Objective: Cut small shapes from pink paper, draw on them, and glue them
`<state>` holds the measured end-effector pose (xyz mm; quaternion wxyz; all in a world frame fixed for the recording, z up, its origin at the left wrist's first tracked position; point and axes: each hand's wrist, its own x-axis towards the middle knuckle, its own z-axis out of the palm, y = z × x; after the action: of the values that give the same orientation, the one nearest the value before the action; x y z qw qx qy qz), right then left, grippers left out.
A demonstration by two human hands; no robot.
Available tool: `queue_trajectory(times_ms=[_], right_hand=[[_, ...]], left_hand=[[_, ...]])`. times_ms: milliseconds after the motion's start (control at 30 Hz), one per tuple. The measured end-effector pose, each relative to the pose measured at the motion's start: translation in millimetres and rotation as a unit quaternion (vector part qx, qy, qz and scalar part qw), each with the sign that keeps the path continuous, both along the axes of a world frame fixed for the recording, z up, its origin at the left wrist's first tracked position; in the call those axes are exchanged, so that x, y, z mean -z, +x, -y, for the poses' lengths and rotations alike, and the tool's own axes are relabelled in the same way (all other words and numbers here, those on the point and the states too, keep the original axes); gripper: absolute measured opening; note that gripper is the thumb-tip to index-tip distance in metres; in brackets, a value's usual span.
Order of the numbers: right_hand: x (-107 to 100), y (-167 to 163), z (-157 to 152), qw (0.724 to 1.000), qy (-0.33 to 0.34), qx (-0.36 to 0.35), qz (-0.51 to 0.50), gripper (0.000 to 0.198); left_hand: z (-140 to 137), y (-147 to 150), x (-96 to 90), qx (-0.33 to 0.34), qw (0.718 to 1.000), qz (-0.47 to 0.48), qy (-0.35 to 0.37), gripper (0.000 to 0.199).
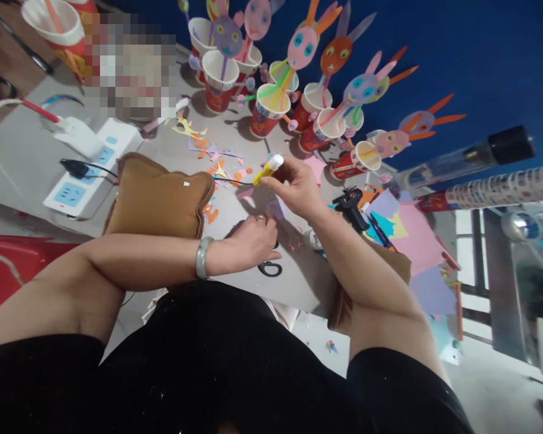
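Above the middle of the table, my right hand [298, 184] pinches a yellow tube with a white end [269, 169] between thumb and fingers. The tube is tilted, its white end up and to the right. Lower and to the left is my left hand [251, 241], a ring on one finger and a bracelet on the wrist. Its fingers bend down loosely, with the thumb stretched apart from them. Beneath it lie black-handled scissors [270, 269], partly covered by the hand. A pale purple paper piece [277, 210] is close to its fingertips.
Several paper cups [271, 111] bearing paper animal heads line the blue wall. Paper scraps [217, 169] litter the table. A brown cushion [160, 196] and a power strip [93, 166] are left. Right are a black glue gun [350, 208], coloured paper [423, 235] and stacked cups [502, 184].
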<state>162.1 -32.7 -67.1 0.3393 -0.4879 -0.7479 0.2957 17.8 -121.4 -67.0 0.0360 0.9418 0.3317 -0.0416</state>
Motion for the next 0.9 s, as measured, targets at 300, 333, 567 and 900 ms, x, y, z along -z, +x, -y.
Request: queue_trajectory(times_ms=[300,333,567,900], right_hand=[[4,-61,-8,0.975,0.01,-0.206,0.081,0.008],[6,-64,-8,0.974,0.015,-0.208,0.087,0.008],[5,-60,-9,0.975,-0.016,-0.188,0.12,0.014],[5,-12,-42,0.987,-0.063,-0.026,0.143,0.017]], left_hand=[[1,-1,14.8,0.002,0.999,0.031,-0.013,0.059],[1,-2,14.5,0.002,0.999,0.032,-0.015,0.058],[2,-3,10.8,-0.005,0.999,0.045,-0.015,0.067],[6,-4,8.5,-0.008,0.999,0.006,0.035,0.081]])
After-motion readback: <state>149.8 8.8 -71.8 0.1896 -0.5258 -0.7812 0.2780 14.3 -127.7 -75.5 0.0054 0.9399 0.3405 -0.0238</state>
